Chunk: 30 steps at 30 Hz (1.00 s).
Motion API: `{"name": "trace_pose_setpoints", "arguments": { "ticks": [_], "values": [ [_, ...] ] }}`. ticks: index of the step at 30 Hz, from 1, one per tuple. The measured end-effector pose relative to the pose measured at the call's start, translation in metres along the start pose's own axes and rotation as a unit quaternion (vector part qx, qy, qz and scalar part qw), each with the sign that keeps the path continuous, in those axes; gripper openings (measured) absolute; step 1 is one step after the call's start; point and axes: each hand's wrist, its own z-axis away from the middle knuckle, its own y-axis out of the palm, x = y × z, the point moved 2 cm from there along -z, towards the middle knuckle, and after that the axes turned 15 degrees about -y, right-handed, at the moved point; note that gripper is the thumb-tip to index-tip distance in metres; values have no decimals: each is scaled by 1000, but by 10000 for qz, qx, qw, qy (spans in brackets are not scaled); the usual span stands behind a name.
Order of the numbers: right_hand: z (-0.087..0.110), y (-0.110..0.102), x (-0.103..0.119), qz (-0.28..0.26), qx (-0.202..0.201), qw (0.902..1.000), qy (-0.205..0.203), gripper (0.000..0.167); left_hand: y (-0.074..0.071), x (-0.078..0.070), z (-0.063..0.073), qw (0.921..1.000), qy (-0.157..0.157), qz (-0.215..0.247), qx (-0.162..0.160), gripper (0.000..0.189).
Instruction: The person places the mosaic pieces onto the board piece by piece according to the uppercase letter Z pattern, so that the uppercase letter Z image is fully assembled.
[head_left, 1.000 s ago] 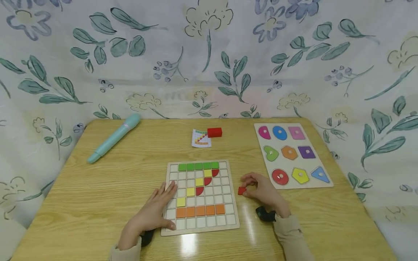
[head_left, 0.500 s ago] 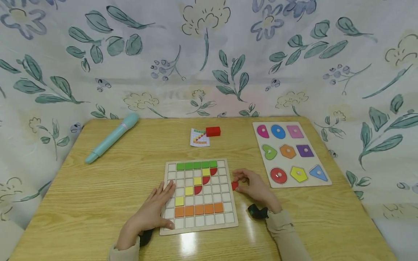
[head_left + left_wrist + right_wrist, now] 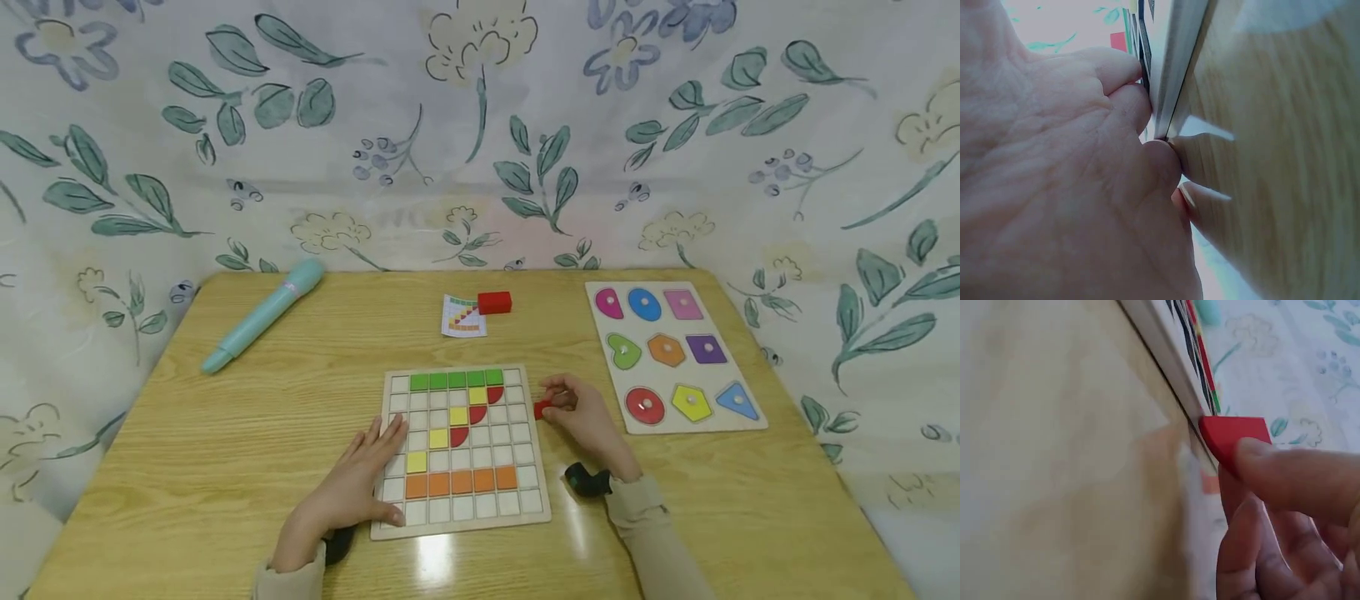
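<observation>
A square wooden grid board point(image 3: 465, 527) lies on the table, with coloured tiles in some of its cells. My left hand point(image 3: 345, 496) rests along the board's left side, fingers extended over its edge and thumb near the front corner. Just off the right edge, my right hand point(image 3: 588, 421) pinches a red tile point(image 3: 1225, 434) between thumb and fingers; the right wrist view shows its curved side. Green tiles point(image 3: 457, 380) form a row at the top and orange tiles point(image 3: 461, 482) one near the bottom. Between them, yellow tiles point(image 3: 438, 438) and red quarter-circle tiles point(image 3: 459, 437) run diagonally.
Behind the board lie a small pattern card point(image 3: 463, 327) and a red block point(image 3: 495, 302) overlapping its corner. A knobbed shape puzzle point(image 3: 633, 379) sits to the right, close to my right hand. Far left is a teal stick-like object point(image 3: 262, 317). A floral cloth point(image 3: 450, 183) hangs behind the table.
My right hand has carried the red tile left and slightly away from me, up to the board's right edge. The left hand has stayed in place.
</observation>
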Motion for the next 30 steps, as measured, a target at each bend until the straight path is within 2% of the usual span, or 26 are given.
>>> {"name": "trace_pose_setpoints", "arguments": {
  "ticks": [3,5,8,11,13,16,20,25,30],
  "values": [
    [-5,8,13,-185,-340,9989,264,31,2,0,1,10000,-40,-46,29,126],
    [-7,21,26,-315,-352,9979,433,28,2,0,1,10000,-43,-75,30,127],
    [-9,48,46,-587,-25,9966,574,24,2,-1,2,9999,-37,-123,26,127],
    [-11,77,60,-691,535,9955,365,27,1,-4,1,9999,-73,-99,-8,126],
    [-10,91,66,-532,755,9956,154,30,1,-6,1,9999,-62,-87,-42,125],
    [-8,104,72,-81,788,9968,-73,34,4,-10,1,10000,-18,-60,-56,124],
    [-5,111,74,444,734,9962,-165,36,8,-14,-2,9999,6,-98,-59,124],
    [-4,117,74,904,636,9935,-254,35,6,-13,-6,9997,24,-247,-62,123],
    [-2,119,73,990,508,9930,-405,38,4,-13,-8,9994,133,-322,-12,121]
  ]
}}
